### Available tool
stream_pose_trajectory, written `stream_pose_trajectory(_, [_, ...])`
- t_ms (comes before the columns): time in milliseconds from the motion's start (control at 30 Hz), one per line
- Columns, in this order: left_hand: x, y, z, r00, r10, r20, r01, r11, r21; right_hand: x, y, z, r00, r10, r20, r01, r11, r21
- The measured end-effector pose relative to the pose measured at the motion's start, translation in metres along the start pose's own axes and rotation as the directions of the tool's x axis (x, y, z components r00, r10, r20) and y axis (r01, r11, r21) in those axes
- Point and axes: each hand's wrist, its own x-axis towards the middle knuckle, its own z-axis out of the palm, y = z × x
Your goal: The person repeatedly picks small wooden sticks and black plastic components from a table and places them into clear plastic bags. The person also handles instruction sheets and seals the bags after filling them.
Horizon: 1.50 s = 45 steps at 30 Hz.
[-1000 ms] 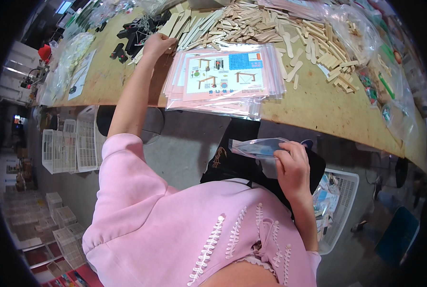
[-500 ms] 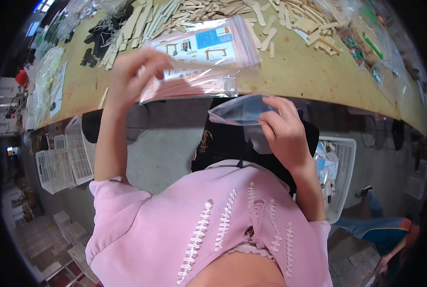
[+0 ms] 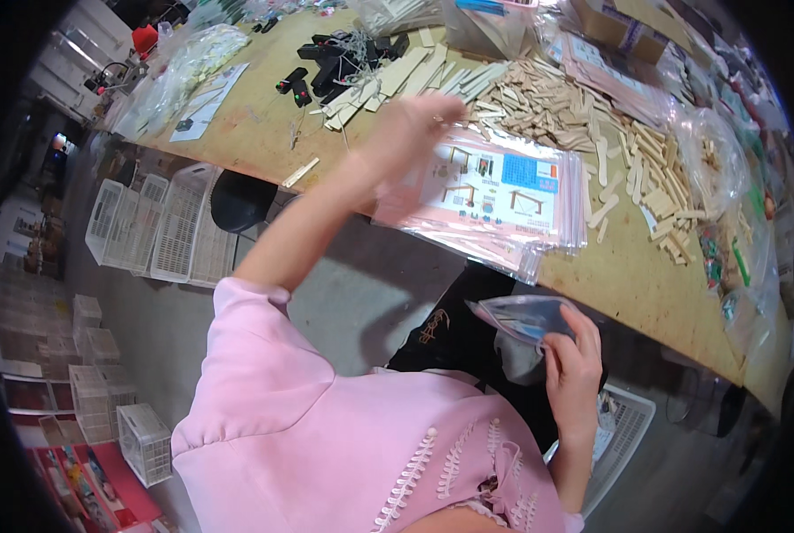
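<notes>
My right hand (image 3: 577, 360) pinches one end of a clear zip bag (image 3: 519, 318), held below the table edge with its mouth gaping. My left hand (image 3: 414, 138) is stretched out over the table and smeared by motion, so its fingers are hard to read. Beneath and beside it lies a stack of pinkish plastic packets (image 3: 532, 233) with a printed picture sheet on top. Just beyond are a heap of small wooden sticks (image 3: 539, 102), flat wooden slats (image 3: 406, 78) and several black battery boxes with wires (image 3: 330, 67).
More wooden pieces (image 3: 659, 186) lie at the right, near clear plastic bags (image 3: 712, 147). A cardboard box (image 3: 632, 31) stands at the far right. White plastic crates (image 3: 183, 222) sit on the floor at left, and a white basket (image 3: 623, 444) stands beside my right arm.
My left hand has moved forward and right, over the far side of the packet stack toward the wooden pieces. The view has turned left. My right hand still holds the bag.
</notes>
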Motion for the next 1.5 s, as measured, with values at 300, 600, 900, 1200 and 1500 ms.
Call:
stream_pose_trajectory(300, [0.016,-0.277,-0.08,0.75,-0.642,-0.162,0.607,0.57,0.554,-0.026,0.019,-0.001,0.995,0.091,0.033,-0.091,0.996,-0.007])
stream_pose_trajectory(600, [0.061,-0.276,-0.203,0.759,-0.628,-0.172,0.378,0.639,-0.67,-0.015,0.02,0.002,1.0,0.018,0.002,-0.018,1.0,-0.009])
stream_pose_trajectory(900, [0.086,-0.254,-0.227,0.82,-0.364,-0.441,0.214,0.911,-0.354,-0.03,0.025,0.006,1.0,0.026,-0.011,-0.026,0.999,0.024])
stream_pose_trajectory(1200, [0.121,-0.245,-0.258,0.732,-0.519,-0.441,-0.094,0.564,-0.821,-0.041,0.023,0.0,0.997,0.066,-0.035,-0.066,0.998,0.001])
stream_pose_trajectory(1500, [0.156,-0.197,-0.299,0.718,-0.392,-0.576,-0.366,0.491,-0.791,-0.028,0.022,0.001,0.998,0.052,-0.029,-0.052,0.999,0.004])
